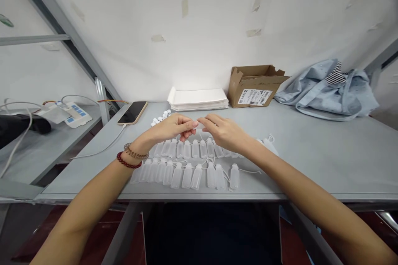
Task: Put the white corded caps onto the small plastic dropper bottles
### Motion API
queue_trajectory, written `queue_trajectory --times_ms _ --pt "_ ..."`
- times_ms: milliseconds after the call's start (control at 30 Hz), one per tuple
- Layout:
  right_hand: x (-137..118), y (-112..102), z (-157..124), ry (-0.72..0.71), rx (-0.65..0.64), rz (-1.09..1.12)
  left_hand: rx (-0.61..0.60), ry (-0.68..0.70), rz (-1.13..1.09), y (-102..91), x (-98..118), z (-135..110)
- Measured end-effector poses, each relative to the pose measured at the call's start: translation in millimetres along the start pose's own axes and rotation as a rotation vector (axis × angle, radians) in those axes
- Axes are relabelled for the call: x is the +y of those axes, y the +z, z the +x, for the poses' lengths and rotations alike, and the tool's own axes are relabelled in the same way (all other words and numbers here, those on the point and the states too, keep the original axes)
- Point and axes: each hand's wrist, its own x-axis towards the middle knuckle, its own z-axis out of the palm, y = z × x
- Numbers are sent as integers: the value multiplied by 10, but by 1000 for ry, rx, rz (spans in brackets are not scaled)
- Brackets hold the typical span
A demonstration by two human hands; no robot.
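Observation:
Over the grey table, my left hand and my right hand meet fingertip to fingertip. Between them they pinch a small clear plastic bottle. Both hands are closed on it. My left wrist wears two bead bracelets. Below the hands lie two rows of several small clear bottles with white strings, flat on the table. A little heap of white caps sits just behind my left hand.
A phone on a charging cable lies at the back left. A stack of white sheets, an open cardboard box and a blue cloth bag stand along the wall. A side shelf at left carries a power strip.

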Motion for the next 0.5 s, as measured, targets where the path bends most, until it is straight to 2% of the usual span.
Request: queue_trajectory --times_ms 133,367,500 --pt "29 13 -3 57 -48 129 47 33 17 35 -43 29" --pt "30 -172 63 340 -228 567 172 146 199 125 -60 19" --pt "114 -206 65 498 -333 676 287 229 241 14 -90 45"
